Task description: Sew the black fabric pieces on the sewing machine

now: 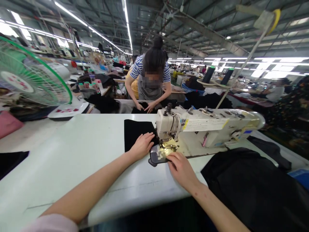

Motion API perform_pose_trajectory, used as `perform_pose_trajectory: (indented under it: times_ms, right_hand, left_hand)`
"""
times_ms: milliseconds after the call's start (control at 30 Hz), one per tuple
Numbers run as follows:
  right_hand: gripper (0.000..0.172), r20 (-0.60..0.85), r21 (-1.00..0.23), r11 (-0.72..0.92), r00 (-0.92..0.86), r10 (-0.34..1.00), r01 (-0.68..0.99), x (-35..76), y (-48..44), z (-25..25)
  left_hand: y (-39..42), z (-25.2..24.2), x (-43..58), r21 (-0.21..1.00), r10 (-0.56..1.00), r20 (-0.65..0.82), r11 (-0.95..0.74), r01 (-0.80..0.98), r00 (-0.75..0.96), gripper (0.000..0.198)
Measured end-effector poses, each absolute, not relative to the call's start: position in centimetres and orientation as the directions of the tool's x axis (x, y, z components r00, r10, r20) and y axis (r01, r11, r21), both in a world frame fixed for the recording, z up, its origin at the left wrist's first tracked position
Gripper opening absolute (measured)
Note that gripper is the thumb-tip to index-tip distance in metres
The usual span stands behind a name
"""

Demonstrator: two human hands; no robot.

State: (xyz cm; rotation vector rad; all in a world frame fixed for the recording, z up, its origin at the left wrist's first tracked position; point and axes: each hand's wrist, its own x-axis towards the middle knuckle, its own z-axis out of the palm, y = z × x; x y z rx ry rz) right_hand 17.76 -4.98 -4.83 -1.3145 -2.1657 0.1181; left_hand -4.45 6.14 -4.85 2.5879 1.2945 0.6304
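Observation:
My left hand [143, 145] lies flat, fingers stretched out, on a black fabric piece [135, 132] left of the needle of a white sewing machine [205, 127]. My right hand [181, 167] rests with fingers pressed down on the near edge of a small dark fabric piece with a pale patch [158, 156] under the presser foot [169, 145]. Both pieces lie on the white sewing table [72, 161].
A heap of black cloth [253, 187] lies at my right. A green-rimmed fan [31, 74] stands at the far left. Across the table a person in a striped shirt [151, 77] handles dark fabric. Thread cones [209, 74] stand behind the machine.

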Motion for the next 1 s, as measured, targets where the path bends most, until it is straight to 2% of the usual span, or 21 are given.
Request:
perform_pose_trajectory:
  times_ms: [100, 233, 467, 667, 767, 900, 1000]
  right_hand:
    - [0.021, 0.440, -0.362, 0.526, -0.356, 0.824, 0.770, 17.9, -5.6, -5.1]
    - [0.021, 0.431, -0.365, 0.530, -0.366, 0.825, 0.766, 17.7, -6.3, -5.0]
    - [0.028, 0.424, -0.341, 0.557, -0.405, 0.810, 0.758, 16.3, -5.2, -5.2]
    - [0.012, 0.392, -0.311, 0.575, -0.449, 0.803, 0.756, 16.7, -7.2, -3.4]
    - [0.010, 0.361, -0.289, 0.562, -0.456, 0.814, 0.775, 18.2, -9.7, -1.8]
    - [0.017, 0.385, -0.226, 0.406, -0.301, 0.872, 0.886, 23.4, -13.1, -0.7]
    - [0.023, 0.462, -0.163, 0.099, -0.013, 0.887, 0.982, 29.4, -15.4, -0.9]
  left_hand:
    - [4.6, -5.1, -4.9, 0.343, 0.825, 0.246, -0.565, 0.751, 0.508, 0.040]
    - [0.8, -4.7, -5.3, 0.337, 0.798, 0.194, -0.600, 0.725, 0.571, 0.042]
    - [-1.4, -3.8, -5.1, 0.236, 0.771, 0.126, -0.634, 0.736, 0.624, 0.045]
    - [0.4, -4.4, -5.9, 0.146, 0.700, 0.139, -0.714, 0.684, 0.701, 0.045]
    - [2.4, -4.3, -6.3, 0.126, 0.680, 0.130, -0.733, 0.668, 0.721, 0.045]
    - [6.0, -3.6, -6.4, 0.103, 0.648, 0.115, -0.761, 0.640, 0.753, 0.049]
    - [9.8, -2.9, -7.0, 0.070, 0.655, 0.108, -0.756, 0.651, 0.748, 0.050]
